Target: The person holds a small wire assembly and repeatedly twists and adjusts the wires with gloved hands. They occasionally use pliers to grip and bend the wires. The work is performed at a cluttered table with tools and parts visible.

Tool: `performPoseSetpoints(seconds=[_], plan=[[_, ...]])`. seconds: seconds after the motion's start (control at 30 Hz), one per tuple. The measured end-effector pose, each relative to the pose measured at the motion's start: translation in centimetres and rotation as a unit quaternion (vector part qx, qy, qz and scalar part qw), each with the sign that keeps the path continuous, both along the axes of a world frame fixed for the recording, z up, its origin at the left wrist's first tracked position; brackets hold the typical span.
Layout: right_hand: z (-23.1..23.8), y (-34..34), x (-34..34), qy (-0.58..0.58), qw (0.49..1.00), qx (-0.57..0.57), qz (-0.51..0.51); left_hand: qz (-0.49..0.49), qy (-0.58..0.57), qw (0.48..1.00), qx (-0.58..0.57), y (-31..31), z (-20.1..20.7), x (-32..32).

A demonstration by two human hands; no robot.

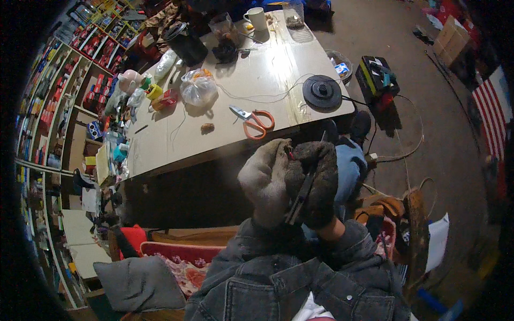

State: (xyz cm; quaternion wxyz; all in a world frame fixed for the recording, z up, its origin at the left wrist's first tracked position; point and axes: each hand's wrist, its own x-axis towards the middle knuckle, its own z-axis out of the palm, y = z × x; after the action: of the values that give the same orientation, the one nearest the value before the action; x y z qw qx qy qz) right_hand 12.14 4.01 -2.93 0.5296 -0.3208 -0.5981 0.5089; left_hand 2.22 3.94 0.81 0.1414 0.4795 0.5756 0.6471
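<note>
My left hand (265,179), in a pale grey knit glove, is closed in front of my chest. Its fingertips pinch a small dark reddish piece (290,154), mostly hidden and too small to name. Touching it is my right hand (316,179) in a darker glove, wrapped round a long, narrow, dark metal tool (302,195). The tool slants through the fist, and its lower end looks split in two; its exact kind is unclear. Orange-handled scissors (256,127) lie with blades apart on the table just beyond my hands. A small brown lump (207,128) rests left of them.
On the pale table (171,147) are a tied clear plastic bag (199,88), a round black base (322,92), a white mug (257,19) and thin wire. A black-and-yellow box (376,80) stands on the floor at right. Loaded shelves (67,101) line the left side.
</note>
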Motion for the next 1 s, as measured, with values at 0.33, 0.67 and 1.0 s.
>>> performPoseSetpoints(seconds=[0.33,0.67,1.0], plan=[[3.0,1.9,2.4,-0.099,0.994,0.034,-0.043,-0.037,-0.154,0.987,-0.022,-1.1,0.1,-2.1],[3.4,2.7,1.7,-0.04,0.996,0.067,0.053,-0.083,-0.089,0.991,-0.052,-2.1,1.0,-2.2],[3.4,1.8,0.4,-0.046,0.998,0.029,0.017,-0.058,-0.234,0.965,-0.103,-2.6,1.9,-2.3]])
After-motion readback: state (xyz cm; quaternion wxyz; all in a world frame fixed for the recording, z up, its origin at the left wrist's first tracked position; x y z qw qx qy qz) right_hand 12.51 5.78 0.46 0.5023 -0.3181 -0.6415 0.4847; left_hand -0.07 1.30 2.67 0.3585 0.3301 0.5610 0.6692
